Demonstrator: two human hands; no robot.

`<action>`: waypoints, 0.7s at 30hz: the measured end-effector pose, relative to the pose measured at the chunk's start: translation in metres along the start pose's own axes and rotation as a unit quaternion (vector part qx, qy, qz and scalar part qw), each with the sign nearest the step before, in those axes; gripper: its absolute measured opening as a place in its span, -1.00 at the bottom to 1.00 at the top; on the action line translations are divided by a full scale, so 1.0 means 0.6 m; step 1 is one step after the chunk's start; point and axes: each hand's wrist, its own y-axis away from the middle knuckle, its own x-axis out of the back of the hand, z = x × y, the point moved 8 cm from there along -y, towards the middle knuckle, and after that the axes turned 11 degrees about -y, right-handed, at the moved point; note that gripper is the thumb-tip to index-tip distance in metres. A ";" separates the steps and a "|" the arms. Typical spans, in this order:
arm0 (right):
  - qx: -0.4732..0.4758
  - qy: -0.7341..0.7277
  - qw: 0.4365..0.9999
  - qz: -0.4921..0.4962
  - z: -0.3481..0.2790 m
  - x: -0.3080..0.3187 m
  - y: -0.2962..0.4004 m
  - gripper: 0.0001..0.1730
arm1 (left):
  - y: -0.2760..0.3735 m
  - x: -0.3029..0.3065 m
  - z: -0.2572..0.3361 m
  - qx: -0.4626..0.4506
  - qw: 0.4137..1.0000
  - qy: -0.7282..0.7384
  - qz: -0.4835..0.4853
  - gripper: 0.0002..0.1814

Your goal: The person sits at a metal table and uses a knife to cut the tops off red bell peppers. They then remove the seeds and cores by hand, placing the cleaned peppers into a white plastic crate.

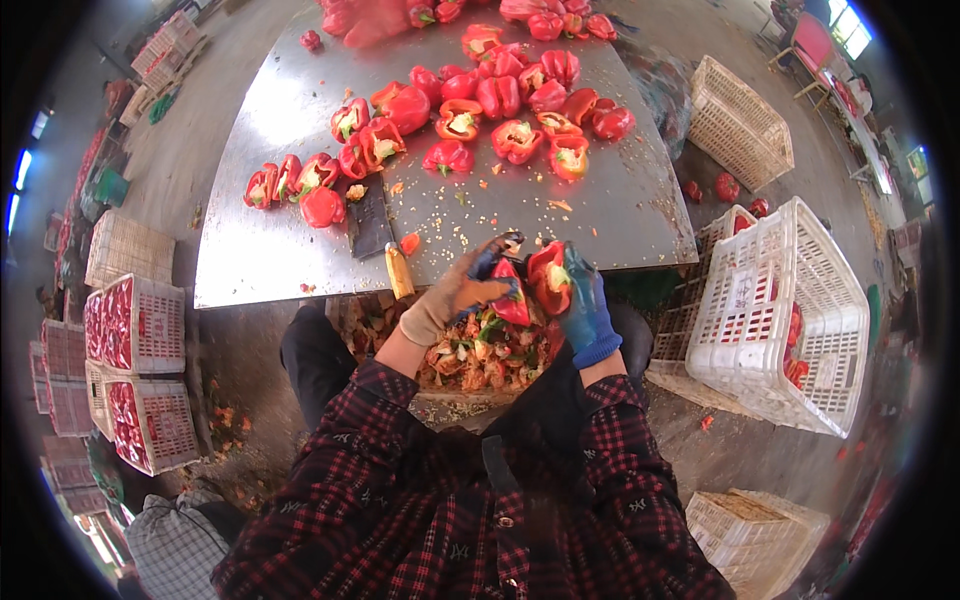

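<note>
My left hand (454, 289), in a tan glove with dark fingertips, holds a red bell pepper piece (511, 300). In the blue glove, my right hand (586, 300) grips a halved red bell pepper (551, 277) with its pale core showing. Both are just past the near edge of a metal table (480, 217), above a crate of pepper cores and scraps (487, 352). On the table lies a cleaver, its dark blade (370, 217) flat and its wooden handle (399, 271) over the edge. Many halved and whole red peppers (499, 96) are spread beyond it, among scattered seeds.
At my right stands a tilted white plastic crate (780, 322) with some peppers inside; another crate (741, 124) is farther back. Filled crates (154, 427) are stacked on the left. A person in a checked garment (176, 544) is at the lower left. Loose peppers (726, 187) lie on the floor.
</note>
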 end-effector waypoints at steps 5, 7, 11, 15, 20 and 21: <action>-0.079 -0.234 0.968 0.049 0.030 0.017 -0.010 -0.59 | -0.010 0.110 0.018 -0.049 0.980 0.073 0.177 -0.47; 0.053 -0.049 0.994 0.077 -0.010 0.006 0.004 -0.60 | -0.015 0.110 0.094 -0.066 0.830 -0.477 0.282 -0.49; 0.246 0.365 0.896 0.049 -0.051 -0.031 0.028 -0.57 | 0.009 0.012 0.135 -0.230 0.605 -0.673 0.357 -0.44; 0.124 0.006 0.992 0.011 0.007 0.053 -0.014 -0.51 | -0.009 -0.105 0.093 -0.239 0.847 -0.405 0.246 -0.51; 0.206 0.052 0.977 0.023 -0.012 0.069 -0.009 -0.62 | -0.002 -0.148 0.070 -0.270 0.802 -0.448 0.289 -0.54; 0.208 0.027 0.975 0.076 -0.002 0.091 -0.016 -0.66 | -0.018 -0.148 0.054 -0.257 0.811 -0.448 0.274 -0.53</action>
